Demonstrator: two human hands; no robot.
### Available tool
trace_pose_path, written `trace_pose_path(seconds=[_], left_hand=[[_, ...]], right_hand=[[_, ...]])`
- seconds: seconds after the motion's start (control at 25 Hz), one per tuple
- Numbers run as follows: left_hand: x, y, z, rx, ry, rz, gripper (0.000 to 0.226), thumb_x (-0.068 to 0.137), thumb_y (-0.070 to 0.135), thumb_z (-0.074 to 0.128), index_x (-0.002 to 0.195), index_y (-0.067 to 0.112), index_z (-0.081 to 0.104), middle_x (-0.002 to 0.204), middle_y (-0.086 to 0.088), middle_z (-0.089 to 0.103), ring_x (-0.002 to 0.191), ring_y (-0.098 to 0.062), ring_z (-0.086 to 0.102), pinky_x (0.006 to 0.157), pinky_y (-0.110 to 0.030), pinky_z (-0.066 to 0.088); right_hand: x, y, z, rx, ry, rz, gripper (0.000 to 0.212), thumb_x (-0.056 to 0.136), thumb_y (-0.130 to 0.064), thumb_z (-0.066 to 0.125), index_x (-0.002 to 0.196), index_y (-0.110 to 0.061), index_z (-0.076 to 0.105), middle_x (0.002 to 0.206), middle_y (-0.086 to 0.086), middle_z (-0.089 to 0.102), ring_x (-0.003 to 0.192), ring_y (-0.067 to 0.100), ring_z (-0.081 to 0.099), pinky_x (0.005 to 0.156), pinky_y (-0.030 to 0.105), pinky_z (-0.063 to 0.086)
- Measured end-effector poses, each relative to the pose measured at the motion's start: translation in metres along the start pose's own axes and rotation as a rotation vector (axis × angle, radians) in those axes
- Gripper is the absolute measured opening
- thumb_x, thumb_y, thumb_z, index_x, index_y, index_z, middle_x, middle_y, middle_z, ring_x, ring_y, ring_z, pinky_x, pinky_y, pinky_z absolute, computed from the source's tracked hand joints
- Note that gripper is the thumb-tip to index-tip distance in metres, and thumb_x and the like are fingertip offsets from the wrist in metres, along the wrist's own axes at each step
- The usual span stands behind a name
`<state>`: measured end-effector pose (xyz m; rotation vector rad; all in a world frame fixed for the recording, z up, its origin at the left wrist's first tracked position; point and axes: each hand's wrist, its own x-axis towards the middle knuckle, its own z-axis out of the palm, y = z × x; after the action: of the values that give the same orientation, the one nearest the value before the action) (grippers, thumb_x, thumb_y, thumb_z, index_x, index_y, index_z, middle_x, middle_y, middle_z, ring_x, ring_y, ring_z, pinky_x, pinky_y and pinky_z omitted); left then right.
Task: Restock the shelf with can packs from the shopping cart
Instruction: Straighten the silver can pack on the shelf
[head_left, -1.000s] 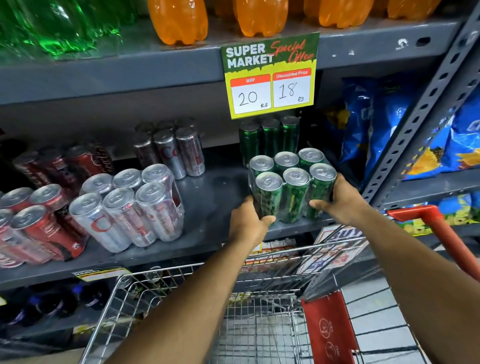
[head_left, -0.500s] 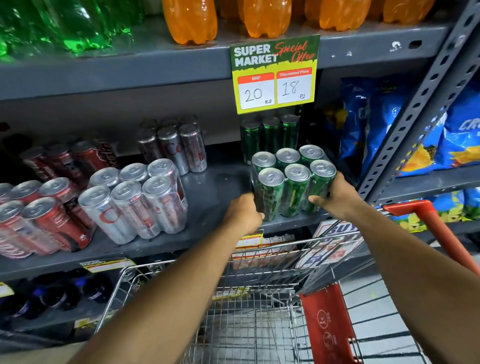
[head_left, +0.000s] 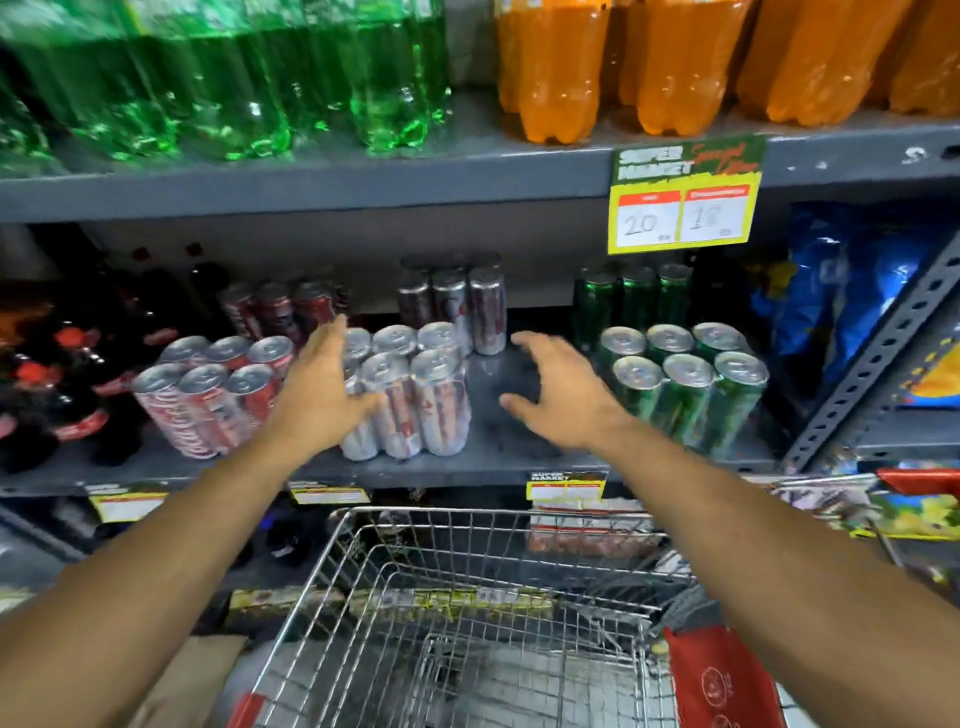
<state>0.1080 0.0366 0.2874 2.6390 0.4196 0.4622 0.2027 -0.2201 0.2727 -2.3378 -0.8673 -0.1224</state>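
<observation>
On the middle shelf (head_left: 493, 447), at about 2 o'clock from the right hand, the green can pack (head_left: 685, 384) now stands alone near the shelf front, where half a second ago both hands were clamped on its sides. Release has happened: the right hand (head_left: 561, 395) hovers with fingers spread and empty over the bare patch of shelf, and the left hand (head_left: 317, 395), grip likewise apart and holding nothing, lies across the near left side of the silver can pack (head_left: 410, 389), though real contact is hard to judge. That suggests this pack is placed and attention is turning to the next one, perhaps to straighten the silver pack. By count, three six-can packs sit in the front row: one red can pack (head_left: 208, 400) at 9 o'clock, one silver, one green, each with more cans behind it. Below, the shopping cart (head_left: 467, 587) shows no can packs in its visible part, so restocking may be almost done.
</observation>
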Motion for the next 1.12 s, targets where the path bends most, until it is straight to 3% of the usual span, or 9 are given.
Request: trace_pose_path(seconds=[0.08,0.2,0.36,0.48,0.56,0.64,0.84,1.12], left_hand=[[-0.008,-0.020,0.007,-0.099,-0.078,-0.152,0.095,0.066,0.017,0.083,0.141,0.003,0.027,0.140,-0.018,0.046,0.128,-0.033,0.044,0.100,-0.031,0.039],[-0.010,-0.038,0.020,-0.403,-0.046,-0.270,0.055,0.068,0.002,0.078,0.115,0.013,0.052,0.111,0.000,0.061,0.106,-0.020,0.059,0.077,-0.015,0.043],[-0.003,-0.057,0.032,-0.368,-0.034,-0.373,0.026,0.074,0.014,0.075,0.097,0.013,0.062,0.099,-0.008,0.070,0.092,-0.026,0.064,0.084,-0.038,0.051],[-0.004,-0.063,0.039,-0.280,-0.042,-0.344,0.025,0.076,0.022,0.071,0.096,0.015,0.059,0.094,-0.007,0.069,0.087,-0.026,0.064,0.081,-0.039,0.051],[-0.006,-0.063,0.039,-0.286,-0.053,-0.336,0.026,0.077,0.023,0.070,0.099,0.015,0.058,0.098,-0.009,0.070,0.091,-0.028,0.064,0.086,-0.046,0.052],[-0.007,-0.061,0.037,-0.300,-0.070,-0.329,0.028,0.078,0.025,0.070,0.102,0.015,0.059,0.102,-0.008,0.069,0.095,-0.027,0.064,0.088,-0.048,0.052],[-0.014,-0.037,0.046,-0.306,-0.082,-0.278,0.033,0.079,0.027,0.070,0.108,0.016,0.058,0.110,-0.005,0.069,0.098,-0.022,0.063,0.089,-0.036,0.051],[-0.019,-0.018,0.055,-0.274,-0.075,-0.268,0.042,0.081,0.030,0.068,0.116,0.014,0.055,0.115,-0.007,0.068,0.103,-0.025,0.063,0.090,-0.037,0.050]], right_hand=[[0.004,-0.025,0.042,0.162,-0.104,0.114,0.077,0.075,-0.026,0.072,0.141,-0.018,0.033,0.136,0.013,0.051,0.125,0.029,0.047,0.102,0.033,0.037],[0.011,-0.048,0.083,0.338,-0.065,0.241,0.084,0.076,-0.020,0.069,0.145,-0.023,0.021,0.127,0.014,0.058,0.115,0.031,0.055,0.092,0.034,0.045],[0.024,-0.049,0.101,0.235,-0.002,0.193,0.086,0.082,-0.020,0.063,0.148,-0.029,0.009,0.119,0.021,0.059,0.106,0.037,0.057,0.083,0.036,0.045],[0.032,-0.039,0.101,0.107,-0.055,0.124,0.075,0.083,-0.022,0.061,0.140,-0.044,0.017,0.117,0.016,0.058,0.099,0.036,0.060,0.079,0.033,0.044],[0.033,-0.035,0.103,0.084,-0.064,0.140,0.073,0.084,-0.024,0.062,0.135,-0.049,0.017,0.121,0.015,0.056,0.100,0.036,0.059,0.084,0.038,0.049],[0.028,-0.033,0.106,0.090,-0.036,0.151,0.070,0.085,-0.026,0.061,0.135,-0.049,0.018,0.123,0.015,0.055,0.103,0.037,0.059,0.086,0.043,0.051],[0.011,-0.015,0.094,0.052,0.059,0.173,0.069,0.084,-0.028,0.064,0.136,-0.043,0.022,0.112,0.016,0.058,0.095,0.034,0.060,0.073,0.033,0.041],[0.002,-0.008,0.079,0.059,0.057,0.245,0.069,0.085,-0.025,0.063,0.137,-0.043,0.020,0.119,0.015,0.056,0.099,0.031,0.058,0.076,0.032,0.039]])
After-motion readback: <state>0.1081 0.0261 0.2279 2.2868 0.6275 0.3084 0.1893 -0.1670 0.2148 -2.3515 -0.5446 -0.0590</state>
